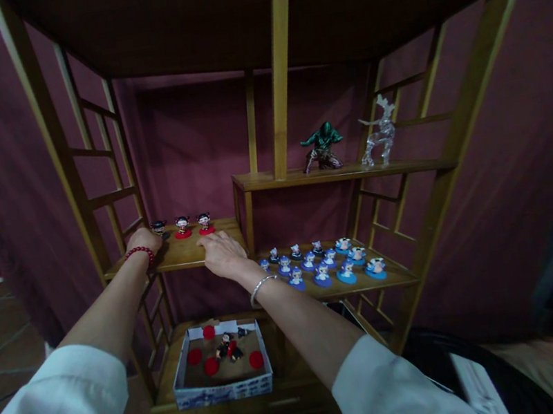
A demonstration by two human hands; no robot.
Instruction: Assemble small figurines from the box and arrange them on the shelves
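Note:
At the left end of the upper left shelf (pixel 183 252), my left hand (pixel 143 240) is closed at a small dark figurine (pixel 158 226); its fingertips are mostly hidden. Two figurines with black hair and red bases stand upright to the right of it, one in the middle (pixel 182 227) and one on the right (pixel 204 223). My right hand (pixel 222 250) is open just in front of the right one, fingers stretched leftward over the shelf. It holds nothing that I can see. A red bead bracelet circles my left wrist, and a silver bangle my right.
Below stands an open cardboard box (pixel 225 392) with loose figurines and red discs. Several blue and purple figurines (pixel 321 275) fill the lower right shelf (pixel 393 278). Higher up are a green hooded figure (pixel 325 142) and a clear deer figure (pixel 381 133). A wooden post (pixel 282 80) divides the shelving.

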